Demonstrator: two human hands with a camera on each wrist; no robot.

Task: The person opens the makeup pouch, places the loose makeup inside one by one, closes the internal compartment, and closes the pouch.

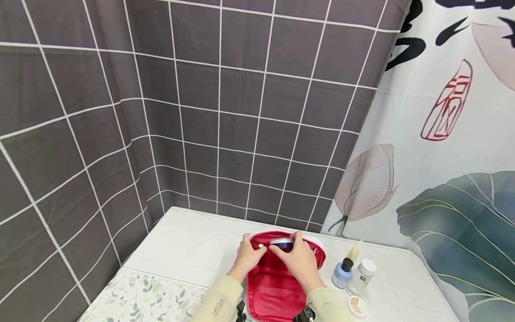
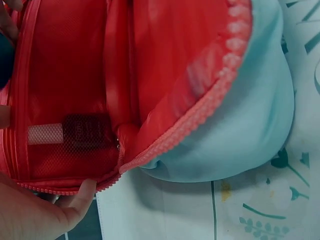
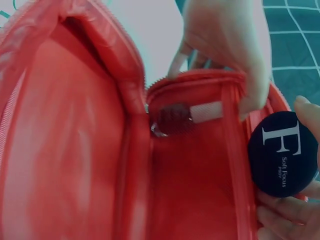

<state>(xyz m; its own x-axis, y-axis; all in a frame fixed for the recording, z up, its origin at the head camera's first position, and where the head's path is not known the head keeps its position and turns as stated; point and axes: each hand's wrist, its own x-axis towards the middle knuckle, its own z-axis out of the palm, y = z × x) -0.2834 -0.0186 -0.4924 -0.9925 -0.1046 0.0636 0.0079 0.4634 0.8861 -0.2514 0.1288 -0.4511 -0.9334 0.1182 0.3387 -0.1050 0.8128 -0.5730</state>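
Note:
A red-lined zip bag (image 1: 275, 290) lies open on the table, its outside pale blue in the left wrist view. My right hand (image 1: 301, 261) pinches a round dark compact (image 3: 283, 154), marked with a white F, at the opening of the mesh pocket (image 3: 192, 165). On the bag's far left edge, my left hand (image 1: 247, 258) grips the rim between thumb and fingers. Behind the mesh lies a small dark bottle (image 2: 86, 131) with a white cap.
Right of the bag stand a blue bottle (image 1: 342, 273) with a black cap and a clear bottle (image 1: 360, 278) with a white cap, a pale yellow tube (image 1: 355, 251) behind them. A round palette (image 1: 357, 307) lies nearer. Floral cloth (image 1: 149, 297) covers the front left; a tiled-pattern curtain hangs behind.

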